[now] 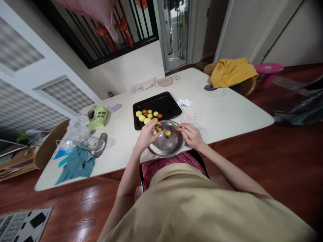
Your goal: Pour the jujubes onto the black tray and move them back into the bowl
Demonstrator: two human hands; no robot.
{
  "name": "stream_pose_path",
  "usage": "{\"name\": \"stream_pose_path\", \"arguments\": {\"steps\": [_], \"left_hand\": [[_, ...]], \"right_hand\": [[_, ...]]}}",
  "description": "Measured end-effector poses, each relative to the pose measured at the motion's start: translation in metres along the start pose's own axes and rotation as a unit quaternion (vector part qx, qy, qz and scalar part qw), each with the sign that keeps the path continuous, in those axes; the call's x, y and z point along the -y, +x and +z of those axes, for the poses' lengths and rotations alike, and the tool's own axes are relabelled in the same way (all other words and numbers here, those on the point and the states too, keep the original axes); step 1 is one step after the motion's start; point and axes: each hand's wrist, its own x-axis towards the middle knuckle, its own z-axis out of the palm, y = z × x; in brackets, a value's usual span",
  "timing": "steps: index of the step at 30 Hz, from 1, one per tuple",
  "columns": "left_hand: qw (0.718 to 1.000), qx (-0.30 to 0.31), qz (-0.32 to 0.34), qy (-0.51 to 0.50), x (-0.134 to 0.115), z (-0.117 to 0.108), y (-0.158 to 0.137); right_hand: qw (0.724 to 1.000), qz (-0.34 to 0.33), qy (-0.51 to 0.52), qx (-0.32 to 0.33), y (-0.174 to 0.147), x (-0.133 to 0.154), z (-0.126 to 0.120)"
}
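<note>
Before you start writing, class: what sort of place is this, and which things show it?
Probably a dining area in a home: a white table with a metal bowl at its edge, a pink stool, and red tasselled ornaments.

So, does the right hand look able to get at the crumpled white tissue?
Probably yes: the tissue lies beyond the right hand, with nothing standing on the table between them, though that hand looks busy at the metal bowl.

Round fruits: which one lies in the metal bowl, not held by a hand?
The yellow-brown fruit near the bowl's middle; the left hand holds a red-yellow one, the others lie on the black tray.
</note>
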Motion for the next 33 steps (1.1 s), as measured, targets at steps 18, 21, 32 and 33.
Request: {"name": "stream_pose_path", "arguments": {"steps": [18, 21, 32, 33], "left_hand": [[0.973, 0.155, -0.105, 0.132, 0.016, 0.035, -0.009], [0.974, 0.152, -0.111, 0.126, 0.015, 0.033, -0.010], [0.993, -0.009, -0.075, 0.091, 0.062, -0.026, 0.027], [0.989, -0.015, -0.091, 0.118, 0.074, -0.032, 0.040]], "right_hand": [[1.000, -0.008, -0.009, -0.001, 0.000, 0.001, -0.001], [1.000, -0.011, -0.008, -0.001, 0.000, 0.001, -0.001], [1.000, -0.016, 0.002, -0.007, 0.000, 0.000, 0.000], [1.000, -0.014, 0.002, -0.007, 0.000, 0.000, 0.001]]}}
